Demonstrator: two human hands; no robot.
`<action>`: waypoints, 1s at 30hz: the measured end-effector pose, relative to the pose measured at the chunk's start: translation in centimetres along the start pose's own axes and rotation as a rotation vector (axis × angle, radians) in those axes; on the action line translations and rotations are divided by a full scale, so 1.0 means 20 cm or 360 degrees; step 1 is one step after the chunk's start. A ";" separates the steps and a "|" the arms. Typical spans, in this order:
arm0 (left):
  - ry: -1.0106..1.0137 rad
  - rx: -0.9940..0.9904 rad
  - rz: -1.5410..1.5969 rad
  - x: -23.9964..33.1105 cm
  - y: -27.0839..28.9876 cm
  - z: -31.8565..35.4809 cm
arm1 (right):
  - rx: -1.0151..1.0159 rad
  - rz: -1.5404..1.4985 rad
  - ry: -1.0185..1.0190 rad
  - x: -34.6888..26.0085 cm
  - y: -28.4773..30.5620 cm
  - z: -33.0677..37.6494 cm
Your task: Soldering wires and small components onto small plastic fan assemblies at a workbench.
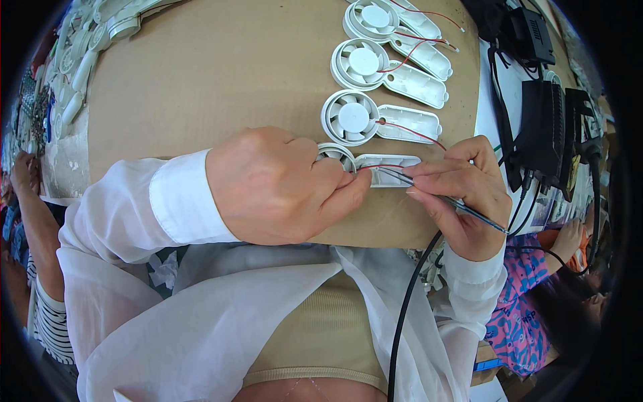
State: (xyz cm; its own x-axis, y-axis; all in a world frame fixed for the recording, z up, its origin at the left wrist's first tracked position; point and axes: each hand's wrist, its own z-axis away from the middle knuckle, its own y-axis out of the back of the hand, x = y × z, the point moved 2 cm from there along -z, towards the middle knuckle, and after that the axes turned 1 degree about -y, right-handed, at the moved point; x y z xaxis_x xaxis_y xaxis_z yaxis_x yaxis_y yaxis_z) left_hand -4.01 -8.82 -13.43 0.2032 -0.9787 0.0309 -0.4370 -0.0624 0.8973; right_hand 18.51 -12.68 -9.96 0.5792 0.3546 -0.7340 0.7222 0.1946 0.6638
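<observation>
Closest to me on the table is a small white handheld fan (402, 179), its round blade head partly covered by my left hand (278, 187). That hand is closed, with thumb and fingertips pressed at the joint between head and handle; its fingers hide the exact grip. A thin red wire (383, 166) runs from those fingertips along the hollow, uncovered handle. My right hand (462, 194) is closed around metal tweezers (477, 214), whose tips reach into the handle beside the wire.
Several similar white fans (353, 117) with red wires line up beyond my hands on the brown tabletop (201, 80). White fan parts (80, 74) are heaped at far left. Black power adapters (544, 127) and cables lie at right. Other people sit at both sides.
</observation>
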 end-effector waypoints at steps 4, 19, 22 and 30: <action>-0.0025 -0.0063 -0.0020 -0.01 0.00 -0.01 | -0.0009 -0.0028 -0.0020 0.00 0.00 -0.02; -0.0020 -0.0050 -0.0020 -0.02 -0.05 0.02 | 0.0023 -0.0094 0.0017 0.05 -0.05 -0.04; -0.0019 -0.0050 -0.0012 -0.03 -0.05 0.02 | 0.0041 -0.0095 0.0005 0.05 -0.04 -0.04; 0.0025 0.0016 0.0055 -0.03 -0.06 0.03 | -0.0003 -0.0105 -0.0021 0.04 -0.05 -0.03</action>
State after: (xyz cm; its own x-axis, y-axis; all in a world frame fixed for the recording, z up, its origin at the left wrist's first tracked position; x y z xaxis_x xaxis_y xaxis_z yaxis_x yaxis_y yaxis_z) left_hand -4.05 -8.28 -14.83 0.2014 -0.9771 0.0685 -0.4526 -0.0308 0.8912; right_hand 17.95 -11.97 -11.18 0.5353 0.3291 -0.7779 0.7582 0.2187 0.6143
